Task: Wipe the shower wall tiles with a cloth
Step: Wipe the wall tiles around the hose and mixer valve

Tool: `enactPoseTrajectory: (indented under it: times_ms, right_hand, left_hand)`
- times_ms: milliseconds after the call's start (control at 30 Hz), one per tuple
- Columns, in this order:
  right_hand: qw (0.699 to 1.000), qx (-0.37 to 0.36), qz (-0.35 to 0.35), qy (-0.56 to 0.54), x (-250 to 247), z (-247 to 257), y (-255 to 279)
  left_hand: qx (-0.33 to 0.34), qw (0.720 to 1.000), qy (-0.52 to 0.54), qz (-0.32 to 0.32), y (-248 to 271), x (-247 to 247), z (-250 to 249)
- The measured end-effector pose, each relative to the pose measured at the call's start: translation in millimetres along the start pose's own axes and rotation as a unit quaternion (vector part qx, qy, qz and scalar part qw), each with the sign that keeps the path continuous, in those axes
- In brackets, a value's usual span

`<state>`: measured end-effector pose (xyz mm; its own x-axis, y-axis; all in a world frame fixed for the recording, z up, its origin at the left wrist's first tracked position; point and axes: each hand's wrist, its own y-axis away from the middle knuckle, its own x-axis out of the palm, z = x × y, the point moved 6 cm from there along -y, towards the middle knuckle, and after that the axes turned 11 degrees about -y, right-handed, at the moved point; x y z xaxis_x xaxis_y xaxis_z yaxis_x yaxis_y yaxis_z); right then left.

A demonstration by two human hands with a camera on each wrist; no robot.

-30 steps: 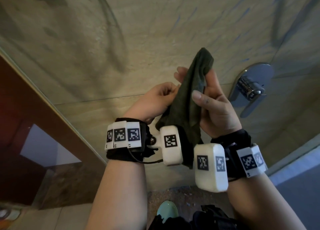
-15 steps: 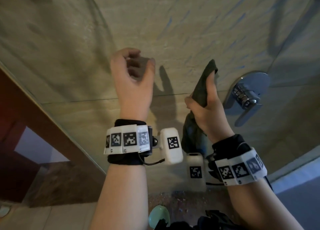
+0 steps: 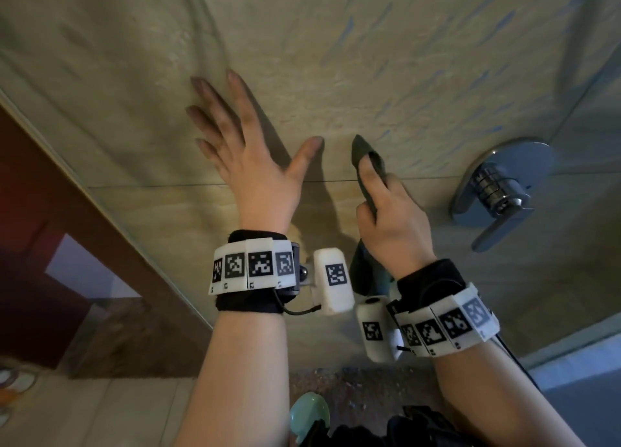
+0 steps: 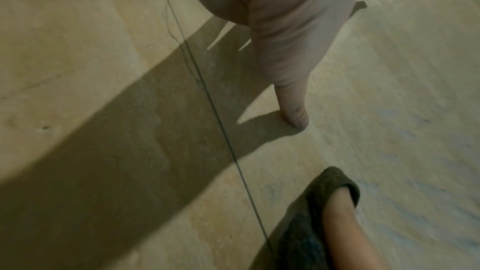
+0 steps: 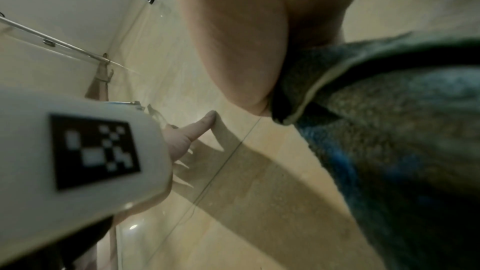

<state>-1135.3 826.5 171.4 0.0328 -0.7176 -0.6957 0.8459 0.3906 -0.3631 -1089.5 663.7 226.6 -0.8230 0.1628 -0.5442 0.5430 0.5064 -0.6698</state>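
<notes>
Two hands had the cloth (image 3: 367, 172) between them a second ago; now only the right hand (image 3: 391, 224) grips it, fingers and thumb curled round the dark fabric, its tip poking past the fingertips toward the wall tiles (image 3: 420, 86). The left hand (image 3: 250, 167) has let go and gone up to the tiles, fingers straight and spread, the thumb tip (image 4: 296, 118) down against the surface, just left of the cloth's tip. From the right wrist view the rest of the cloth (image 5: 389, 130) hangs bunched below the palm. It is near the wall, but I cannot tell whether it touches yet. The chrome tap handle (image 3: 497, 191) sits off to the right of the right fingers. My guess: the left hand is bracing, the folding is done, and wiping is about to begin.
</notes>
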Motion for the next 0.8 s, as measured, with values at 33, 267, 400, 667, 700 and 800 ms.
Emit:
enactPoseTrajectory:
  times_ms: [33, 267, 400, 667, 700, 800]
  right_hand:
    - [1.0, 0.014, -0.009, 0.015, -1.1, -2.0, -0.9]
    - [0.994, 0.085, -0.05, 0.055, -11.0, -6.6, -0.7]
    - [0.992, 0.112, -0.04, 0.049, -5.9, -2.4, -1.1]
    - [0.995, 0.101, 0.001, 0.02, 5.1, 4.5, -4.5]
    - [0.995, 0.1, 0.003, 0.024, 3.7, 3.8, -4.5]
    - [0.995, 0.089, -0.003, 0.045, -6.0, 6.1, -6.3]
  left_hand:
    - [-0.002, 1.0, 0.001, -0.002, 0.0, 0.1, 0.4]
    - [-0.004, 1.0, 0.0, -0.009, 0.8, 2.2, 1.2]
    - [-0.002, 1.0, -0.005, -0.006, 1.0, 2.0, 2.3]
    - [-0.01, 1.0, -0.023, 0.006, 0.4, 2.3, 2.0]
    - [-0.011, 1.0, -0.023, 0.008, 0.1, 2.6, 2.2]
    - [-0.013, 1.0, -0.023, 0.008, -0.2, 2.7, 2.4]
